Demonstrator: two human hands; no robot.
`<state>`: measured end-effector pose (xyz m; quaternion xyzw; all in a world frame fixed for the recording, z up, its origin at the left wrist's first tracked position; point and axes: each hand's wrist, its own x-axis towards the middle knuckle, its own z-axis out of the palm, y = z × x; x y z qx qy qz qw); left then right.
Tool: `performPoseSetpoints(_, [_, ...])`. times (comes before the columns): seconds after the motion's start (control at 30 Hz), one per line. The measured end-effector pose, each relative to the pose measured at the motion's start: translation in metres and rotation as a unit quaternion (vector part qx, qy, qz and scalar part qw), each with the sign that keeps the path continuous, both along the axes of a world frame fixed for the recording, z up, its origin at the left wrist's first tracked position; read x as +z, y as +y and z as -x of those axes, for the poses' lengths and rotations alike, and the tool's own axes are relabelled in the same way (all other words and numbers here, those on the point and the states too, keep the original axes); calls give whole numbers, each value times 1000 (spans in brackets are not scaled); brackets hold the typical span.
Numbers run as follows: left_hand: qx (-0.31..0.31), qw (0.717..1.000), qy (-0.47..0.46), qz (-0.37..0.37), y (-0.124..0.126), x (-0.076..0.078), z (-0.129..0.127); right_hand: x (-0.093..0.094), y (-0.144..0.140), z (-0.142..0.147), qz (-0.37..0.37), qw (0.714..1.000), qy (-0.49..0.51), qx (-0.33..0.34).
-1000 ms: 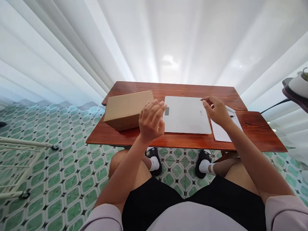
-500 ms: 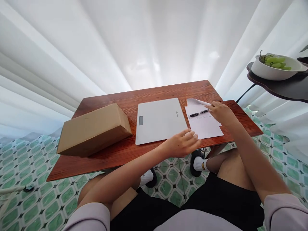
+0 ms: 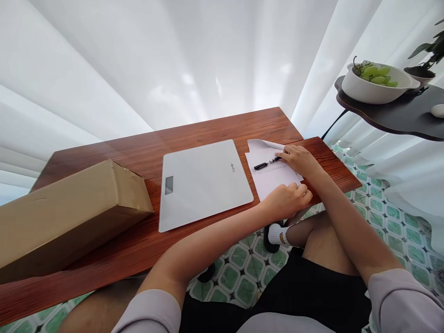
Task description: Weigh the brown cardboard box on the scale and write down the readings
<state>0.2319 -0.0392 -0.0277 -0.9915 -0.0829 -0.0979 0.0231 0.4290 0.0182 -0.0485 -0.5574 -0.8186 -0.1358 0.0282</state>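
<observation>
White sheets of paper (image 3: pixel 270 178) with writing lie stacked on the right part of the wooden table, the top far edge curled up. A black pen (image 3: pixel 261 166) rests on them, its far end by my fingers. My right hand (image 3: pixel 299 161) is closed at the right edge of the sheets, thumb and fingers pinching the paper. Curled over the near right corner of the sheets is my left hand (image 3: pixel 288 200); its fingertips are partly hidden. Left of the paper, a flat white scale (image 3: pixel 204 185) with a small grey display lies on the table.
A closed cardboard box (image 3: pixel 69 212) sits on the left of the wooden table (image 3: pixel 194 132). To the right, a dark shelf (image 3: pixel 388 113) bears a white bowl (image 3: pixel 367 90) of green grapes (image 3: pixel 378 74) and a potted plant (image 3: pixel 425 69). White curtains hang behind.
My left hand has moved right from beside the scale to the near corner of the paper, its fingers now curled. My right hand stays at the paper's right edge. The view has turned right.
</observation>
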Motion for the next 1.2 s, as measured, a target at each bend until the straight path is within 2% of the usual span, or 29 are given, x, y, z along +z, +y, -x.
performPoseSetpoints(0.13, [31, 999, -2, 27, 5, -7, -2, 4, 0, -2, 1, 1000, 2, 9])
performPoseSetpoints(0.3, [37, 999, -6, 37, 7, -15, 0, 13, -4, 0, 7, 1000, -5, -2])
performPoseSetpoints(0.47, [45, 998, -10, 48, 7, -19, -1, 20, -14, 0, -52, 988, 124, -76])
performPoseSetpoints(0.57, [55, 997, -12, 60, 8, -20, -2, 15, -20, -2, -101, 958, 241, -116])
performPoseSetpoints(0.67, [59, 996, -18, 65, 10, -21, -3, 9, -23, -3, -122, 916, 364, -120])
performPoseSetpoints(0.73, [59, 996, -20, 63, 10, -22, -3, 7, -23, -5, -85, 872, 471, -104])
performPoseSetpoints(0.8, [63, 996, -18, 57, 11, -21, -3, 6, -22, -6, -8, 816, 569, -98])
performPoseSetpoints(0.87, [75, 996, -15, 54, 11, -21, -3, 4, -22, -7, 65, 772, 623, -103])
performPoseSetpoints(0.9, [82, 995, -13, 54, 11, -20, -3, 3, -21, -7, 88, 761, 633, -108])
performPoseSetpoints(1.03, [98, 993, -12, 58, 12, -20, -3, -3, -21, -5, 123, 752, 637, -120])
performPoseSetpoints(1.2, [108, 992, -20, 58, 14, -23, -3, -9, -21, -1, 109, 773, 614, -120])
